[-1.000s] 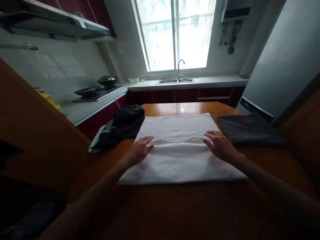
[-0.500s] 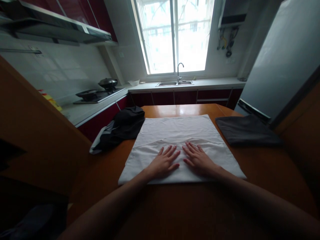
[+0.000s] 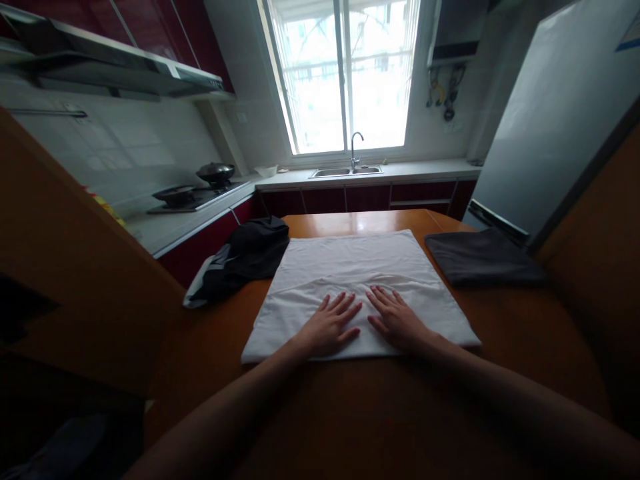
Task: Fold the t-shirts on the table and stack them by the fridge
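Observation:
A folded white cloth point(image 3: 350, 255) lies spread on the wooden table, with soft creases running across its middle. My left hand point(image 3: 330, 325) rests flat on the near half of it, fingers apart and pointing away from me. Beside it, a small gap to the right, my right hand point(image 3: 397, 319) also lies palm down on the cloth with its fingers spread. Neither hand grips anything. What the cloth is, a garment or a cover, I cannot tell.
On the wooden table point(image 3: 360, 420), a crumpled black garment point(image 3: 250, 250) lies to the left and a folded dark grey cloth point(image 3: 485, 257) to the right. Beyond are a sink point(image 3: 330, 173), a stove point(image 3: 200, 199) with pans, and a fridge point(image 3: 530, 133) at the right.
The view has tilted and turned slightly, so the scene sits a little differently. Both hands stay flat on the white cloth in nearly the same place.

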Motion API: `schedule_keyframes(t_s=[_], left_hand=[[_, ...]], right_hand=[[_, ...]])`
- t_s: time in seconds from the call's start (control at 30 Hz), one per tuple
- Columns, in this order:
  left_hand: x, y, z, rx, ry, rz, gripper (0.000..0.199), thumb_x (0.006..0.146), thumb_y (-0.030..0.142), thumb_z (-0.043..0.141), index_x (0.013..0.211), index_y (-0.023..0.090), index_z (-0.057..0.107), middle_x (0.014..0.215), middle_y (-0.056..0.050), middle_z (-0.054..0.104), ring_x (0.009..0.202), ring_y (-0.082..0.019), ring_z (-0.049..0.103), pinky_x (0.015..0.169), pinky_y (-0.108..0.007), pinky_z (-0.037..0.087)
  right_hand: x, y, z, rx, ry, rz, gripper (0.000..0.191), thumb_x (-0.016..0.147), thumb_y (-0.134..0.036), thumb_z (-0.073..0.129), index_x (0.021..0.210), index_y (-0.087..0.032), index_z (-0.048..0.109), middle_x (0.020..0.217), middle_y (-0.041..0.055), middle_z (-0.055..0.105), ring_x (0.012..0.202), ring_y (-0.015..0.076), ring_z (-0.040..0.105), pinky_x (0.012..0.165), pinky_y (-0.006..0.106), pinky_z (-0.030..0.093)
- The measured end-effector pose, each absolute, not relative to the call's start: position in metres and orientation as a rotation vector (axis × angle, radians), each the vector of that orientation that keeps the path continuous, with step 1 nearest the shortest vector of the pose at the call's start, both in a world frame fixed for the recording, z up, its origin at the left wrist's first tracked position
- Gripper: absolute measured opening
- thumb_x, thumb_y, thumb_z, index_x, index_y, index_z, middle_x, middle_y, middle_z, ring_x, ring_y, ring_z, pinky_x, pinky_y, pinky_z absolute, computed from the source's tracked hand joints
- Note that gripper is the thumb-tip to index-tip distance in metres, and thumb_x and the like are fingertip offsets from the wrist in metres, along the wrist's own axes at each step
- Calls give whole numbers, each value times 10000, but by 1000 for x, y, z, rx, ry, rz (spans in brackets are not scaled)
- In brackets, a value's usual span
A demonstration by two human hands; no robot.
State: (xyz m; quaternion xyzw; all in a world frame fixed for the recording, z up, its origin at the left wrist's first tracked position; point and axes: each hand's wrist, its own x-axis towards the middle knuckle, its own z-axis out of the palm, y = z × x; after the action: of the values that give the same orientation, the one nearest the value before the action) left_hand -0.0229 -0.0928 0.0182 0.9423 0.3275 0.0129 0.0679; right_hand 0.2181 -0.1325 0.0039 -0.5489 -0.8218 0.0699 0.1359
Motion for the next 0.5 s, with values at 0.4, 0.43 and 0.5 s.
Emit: schedule_keyframes(t_s=[0.4,0.43,0.5], left_hand=[[-26,-84,8,2828,957,63,631,1026,603,324,1592,336,243,1667,-43,153,1544,-284,105,1237,-539,92],[-25,-84,9,2820,958,63,631,1025,601,331,1590,332,251,1666,-45,157,1544,-284,105,1236,-542,91],[-25,-86,14,2784,955,64,632,1022,596,347,1584,317,278,1661,-50,180,1542,-283,115,1236,-548,101]], right_hand=[[292,-122,-13,-2083,-2034,125,735,1017,-539,255,1559,-45,312,1639,189,231,1535,277,160,1234,481,116],[294,-122,-13,-2097,-2029,124,739,1016,-539,248,1557,-38,314,1636,193,237,1534,278,161,1234,485,114],[297,-123,-14,-2112,-2026,117,744,1015,-530,231,1549,-20,322,1629,198,255,1531,281,174,1233,488,125]])
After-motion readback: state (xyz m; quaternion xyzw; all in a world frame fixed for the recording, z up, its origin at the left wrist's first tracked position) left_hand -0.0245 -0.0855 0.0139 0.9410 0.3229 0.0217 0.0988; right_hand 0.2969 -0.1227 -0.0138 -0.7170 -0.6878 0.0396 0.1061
